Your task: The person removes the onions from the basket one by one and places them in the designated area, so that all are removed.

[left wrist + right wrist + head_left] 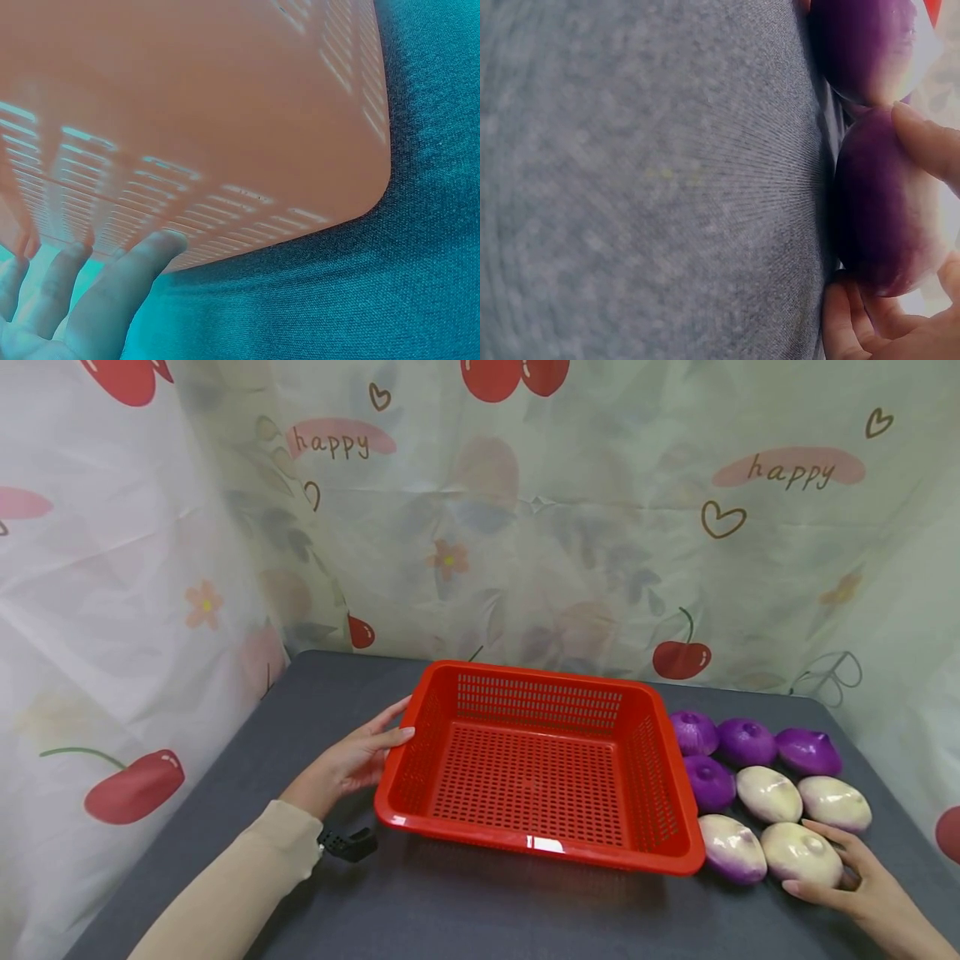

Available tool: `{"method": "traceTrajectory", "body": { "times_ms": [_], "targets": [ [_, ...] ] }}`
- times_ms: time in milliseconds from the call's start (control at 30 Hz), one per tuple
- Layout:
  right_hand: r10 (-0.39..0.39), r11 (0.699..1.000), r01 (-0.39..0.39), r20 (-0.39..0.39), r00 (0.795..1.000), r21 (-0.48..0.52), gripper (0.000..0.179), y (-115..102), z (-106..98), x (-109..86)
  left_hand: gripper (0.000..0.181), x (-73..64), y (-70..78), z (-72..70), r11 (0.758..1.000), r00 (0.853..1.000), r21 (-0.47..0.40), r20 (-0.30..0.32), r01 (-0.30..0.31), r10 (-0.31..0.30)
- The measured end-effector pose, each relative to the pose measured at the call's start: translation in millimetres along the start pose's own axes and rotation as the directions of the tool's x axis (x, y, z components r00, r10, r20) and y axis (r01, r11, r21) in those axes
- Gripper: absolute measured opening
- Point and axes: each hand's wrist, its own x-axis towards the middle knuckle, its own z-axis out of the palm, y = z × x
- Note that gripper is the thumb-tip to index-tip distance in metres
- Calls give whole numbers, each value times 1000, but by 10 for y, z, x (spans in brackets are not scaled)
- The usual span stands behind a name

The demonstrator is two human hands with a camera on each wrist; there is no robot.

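A red plastic basket [525, 785] with slotted walls stands in the middle of the table. My left hand [348, 764] holds its left side, the thumb on the rim and the other fingers lower against the outer wall. In the left wrist view, the fingertips touch the slotted wall of the basket [225, 135]. At the right, my right hand [862, 881] grips a white and purple turnip [802, 853], thumb on the near side and fingers around the far side. The right wrist view shows this turnip [877, 202] between thumb and fingers, low against the cloth.
Beside the gripped turnip lies another turnip [733, 849], with two more [768, 793] behind. Several glossy purple onion-like vegetables [746, 742] sit farther back, close to the basket's right wall. Dark grey cloth [480, 910] covers the table. Printed curtains [525, 527] hang behind and at the sides.
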Motion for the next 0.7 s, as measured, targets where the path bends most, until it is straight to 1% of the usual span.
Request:
{"method": "traceTrajectory", "body": {
  "times_ms": [167, 267, 367, 433, 600, 700],
  "targets": [
    [-5, 1000, 5, 9, 1000, -8, 76, -10, -7, 3, 69, 7, -10, -12, 1000, 1000, 3, -5, -1, 1],
    [-26, 1000, 26, 8, 1000, 11, 76, -49, 2, -5, 70, 15, -18, -20, 1000, 1000, 6, -5, -5, 5],
    [-29, 999, 29, 22, 999, 33, 78, -66, 5, 0, 69, 16, -18, -21, 1000, 1000, 8, -2, -7, 7],
    [-9, 999, 8, 37, 999, 32, 79, -62, 0, 19, 68, 16, -14, -20, 1000, 1000, 6, 0, -6, 6],
    [65, 998, -64, 72, 995, -12, 83, -47, -13, 53, 68, 8, -7, -11, 1000, 1000, -3, -11, -5, 5],
    [85, 996, -84, 88, 992, -20, 87, -38, -16, 54, 68, 9, -7, -8, 1000, 1000, -9, -22, -4, 4]
  ]
}}
